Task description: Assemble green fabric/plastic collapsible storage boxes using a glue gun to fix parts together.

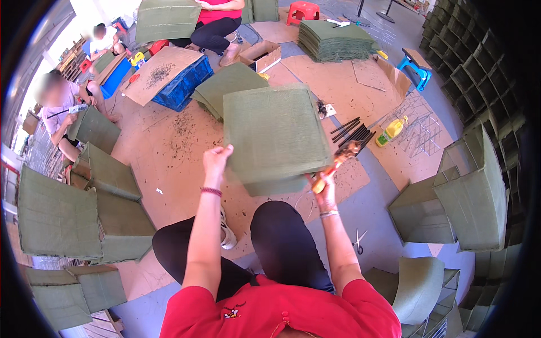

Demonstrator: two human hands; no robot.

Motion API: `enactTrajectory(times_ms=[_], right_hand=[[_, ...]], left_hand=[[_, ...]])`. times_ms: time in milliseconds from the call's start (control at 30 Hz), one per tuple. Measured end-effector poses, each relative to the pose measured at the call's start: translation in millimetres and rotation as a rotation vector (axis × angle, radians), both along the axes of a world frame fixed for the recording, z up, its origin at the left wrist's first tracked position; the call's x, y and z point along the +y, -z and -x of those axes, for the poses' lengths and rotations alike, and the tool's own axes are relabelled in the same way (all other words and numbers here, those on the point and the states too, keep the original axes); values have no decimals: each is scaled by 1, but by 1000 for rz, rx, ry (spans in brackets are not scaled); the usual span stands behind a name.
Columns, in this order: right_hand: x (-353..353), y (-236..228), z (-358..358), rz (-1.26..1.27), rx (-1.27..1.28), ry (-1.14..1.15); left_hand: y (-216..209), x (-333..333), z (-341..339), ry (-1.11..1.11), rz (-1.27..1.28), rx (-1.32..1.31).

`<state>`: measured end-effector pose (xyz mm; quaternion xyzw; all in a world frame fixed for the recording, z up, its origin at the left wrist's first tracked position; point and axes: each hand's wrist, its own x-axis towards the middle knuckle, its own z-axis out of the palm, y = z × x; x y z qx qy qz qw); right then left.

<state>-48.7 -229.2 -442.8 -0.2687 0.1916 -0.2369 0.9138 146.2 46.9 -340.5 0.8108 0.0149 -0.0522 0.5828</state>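
In front of my knees is a green cloth-covered box (276,132), its broad flat face turned up toward me and slightly blurred. At that face's left edge, my left hand (216,163) is closed, thumb and fingers pinched on the rim. My right hand (323,188) is wrapped round the yellow-orange handle of a brush (338,160), close to the box's lower right corner. Brown, clumped bristles point up and to the right. Whether the right fingers also touch the box I cannot tell. Behind the box lie green panels (234,81), partly hidden by it.
Right of the box are black rods (355,134), a yellow jug (391,130) and wire frames (420,127). Scissors (358,241) lie on the floor. Green boxes (118,169) stand left, more (422,208) right. A blue crate (183,84) is farther off; co-workers sit beyond.
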Motion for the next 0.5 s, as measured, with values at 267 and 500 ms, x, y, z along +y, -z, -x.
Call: enactTrajectory(times_ms=[267, 500], right_hand=[[-48, -1, 30, 140, 88, 7], [-16, -32, 89, 436, 209, 67]], left_hand=[[-14, -19, 3, -88, 291, 213], [14, -29, -144, -211, 169, 175]])
